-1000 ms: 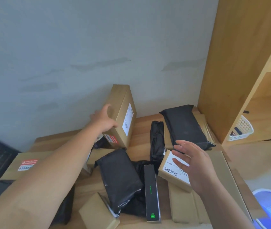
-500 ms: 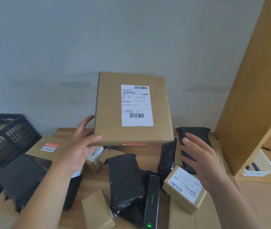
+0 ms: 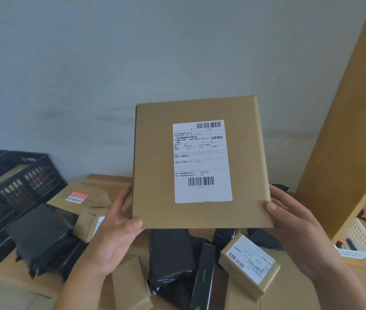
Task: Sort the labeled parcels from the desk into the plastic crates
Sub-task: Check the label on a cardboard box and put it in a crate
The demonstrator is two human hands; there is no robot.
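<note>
Both hands, left hand [image 3: 119, 229] and right hand [image 3: 293, 222], grip the labeled box [image 3: 200, 162] at frame centre. Many parcels [image 3: 171, 253] remain on the desk [image 3: 101, 182]; the black crate [image 3: 14, 189] at left holds few.

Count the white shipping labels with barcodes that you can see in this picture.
2: one on the big box held up by both hands, one on the small box lying lower right on the desk. A third, on the small box at left, is mostly hidden.

White basket [image 3: 359, 241] on wooden shelf [image 3: 343, 135], grey wall [image 3: 133, 63] behind
</note>
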